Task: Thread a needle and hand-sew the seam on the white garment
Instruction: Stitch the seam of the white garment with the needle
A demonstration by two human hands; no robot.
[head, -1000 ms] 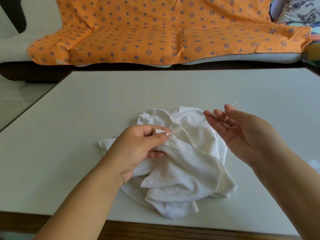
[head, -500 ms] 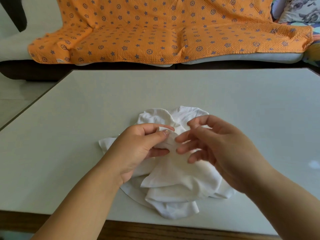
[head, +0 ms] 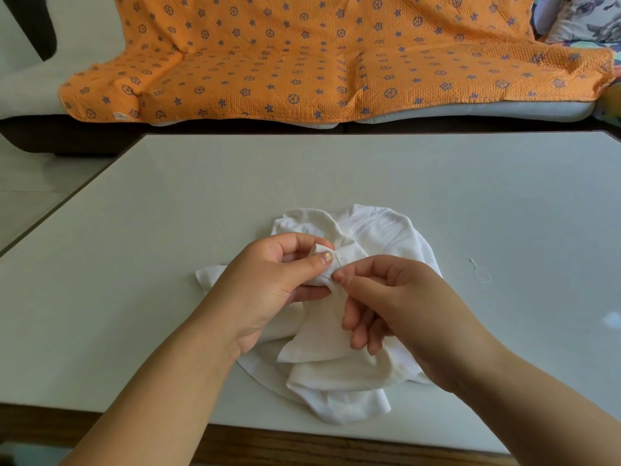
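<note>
A crumpled white garment (head: pixel 379 237) lies on the white table (head: pixel 168 230) near its front edge. My left hand (head: pixel 268 287) pinches a raised fold of the garment between thumb and forefinger. My right hand (head: pixel 396 304) sits close beside it, its thumb and forefinger holding a thin needle (head: pixel 339 265). The needle's tip pokes into the pinched fold next to my left thumbnail. No thread shows between the hands.
A short loose piece of white thread (head: pixel 479 270) lies on the table right of the garment. Behind the table stands a sofa under an orange star-patterned blanket (head: pixel 319 62). The table's wooden front edge (head: pixel 302 445) runs below my forearms.
My right hand, held open and away to the right with the thread drawn out, has come back left to the fold and now holds the needle against it. My left hand kept its pinch.
</note>
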